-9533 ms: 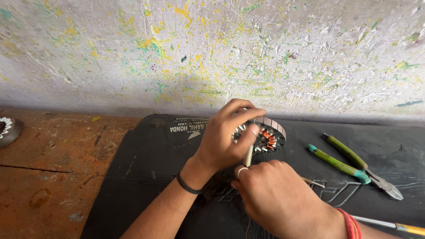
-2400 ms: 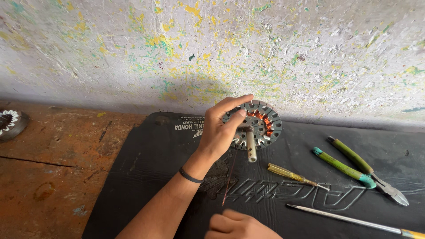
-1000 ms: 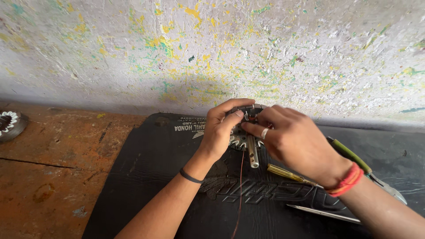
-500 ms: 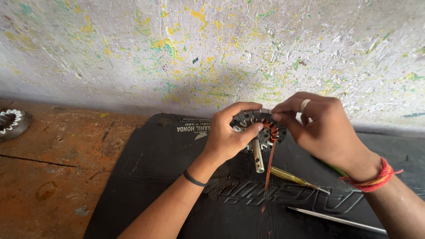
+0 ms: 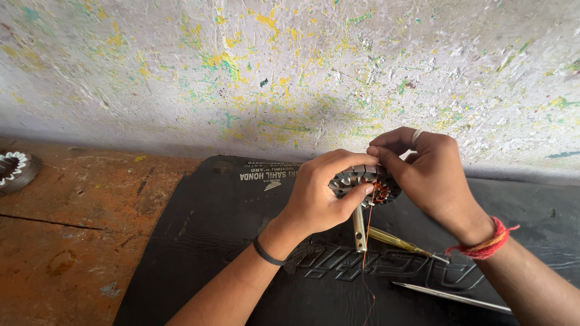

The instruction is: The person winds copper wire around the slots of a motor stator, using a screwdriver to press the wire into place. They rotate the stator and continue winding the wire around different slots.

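My left hand grips a round slotted metal motor core with a steel shaft pointing down toward me. It is held tilted above a black rubber mat. My right hand pinches at the core's right side, where reddish copper wire is wound in the slots. A thin strand of copper wire hangs down from the core over the mat. My right hand wears a ring and a red thread wristband; my left wrist has a black band.
A yellow-handled screwdriver and a thin metal rod lie on the mat below my right wrist. Another slotted core rests at the far left on the rusty orange surface. A paint-speckled white wall rises behind.
My right hand came up from the near edge to the core and now works at its right side. The core has tilted, and the copper strand hangs from it.
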